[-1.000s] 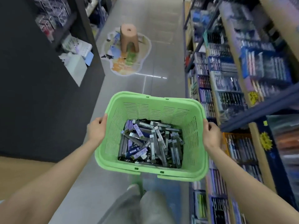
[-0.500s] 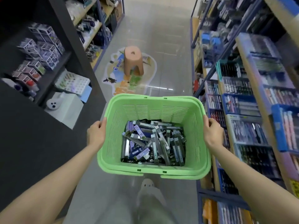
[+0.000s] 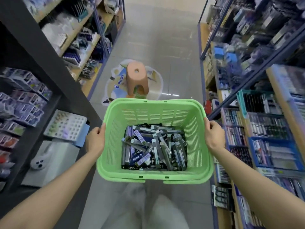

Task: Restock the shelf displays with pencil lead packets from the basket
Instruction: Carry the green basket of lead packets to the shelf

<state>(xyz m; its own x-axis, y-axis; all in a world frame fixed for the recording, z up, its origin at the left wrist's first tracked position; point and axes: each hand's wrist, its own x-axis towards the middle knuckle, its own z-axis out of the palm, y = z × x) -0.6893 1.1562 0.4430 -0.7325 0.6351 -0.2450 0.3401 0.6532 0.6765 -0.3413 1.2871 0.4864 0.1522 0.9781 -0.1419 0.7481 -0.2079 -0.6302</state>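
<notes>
Basket: a green plastic basket point(image 3: 153, 113) with slotted walls, held out in front of the person at about waist height, above the tiled aisle floor point(image 3: 156, 38)
Left hand: the left hand point(image 3: 94, 140) grips the basket's left rim, thumb hooked over the top edge and fingers curled against the outer wall
Right hand: the right hand point(image 3: 214, 135) grips the right rim the same way, thumb on top
Pencil lead packets: the pencil lead packets point(image 3: 154, 147) lie in a loose heap on the basket's bottom (black, grey and blue-purple sleeves, crossing one another)
Right shelves: shelf displays point(image 3: 267, 123) of stationery in blue trays, just beside the basket's right side
Stool: a terracotta plastic stool point(image 3: 137, 80) stands on a round floor sticker point(image 3: 115, 86) printed "PILOT", beyond the basket
Left: a dark shelving unit point(image 3: 33, 90) with small boxed goods
</notes>
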